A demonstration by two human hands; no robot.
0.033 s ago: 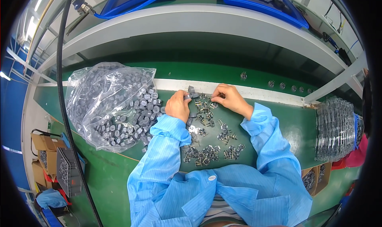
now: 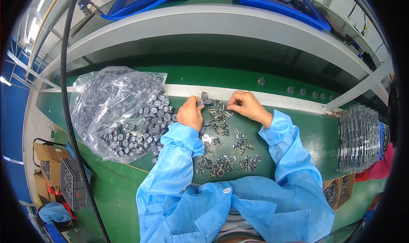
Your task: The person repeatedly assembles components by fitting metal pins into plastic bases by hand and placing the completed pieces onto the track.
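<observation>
My left hand (image 2: 190, 114) is closed, thumb and fingertips pinching a small grey plastic cap (image 2: 200, 103). Just beyond it, more grey caps (image 2: 205, 97) lie by the white strip. To the right, my right hand (image 2: 249, 108) has thumb and forefinger pressed together at the edge of a pile of small metal parts with pins (image 2: 220, 120); whatever is between those fingertips is too small to make out. Nearer my body lie further heaps of the metal pin parts (image 2: 221, 165). Left of my left hand, grey caps (image 2: 159, 113) spill from a clear plastic bag (image 2: 110, 98).
A white strip (image 2: 281, 97) crosses the green bench (image 2: 317, 134). Past it stand several single metal parts (image 2: 302, 91). Stacked clear trays (image 2: 360, 138) are at the right edge. A shelf (image 2: 204, 23) with blue trays (image 2: 281, 8) spans above, and a black cable (image 2: 64, 72) hangs at left.
My right hand has shifted very slightly to the right. My left hand and the parts on the bench look unchanged.
</observation>
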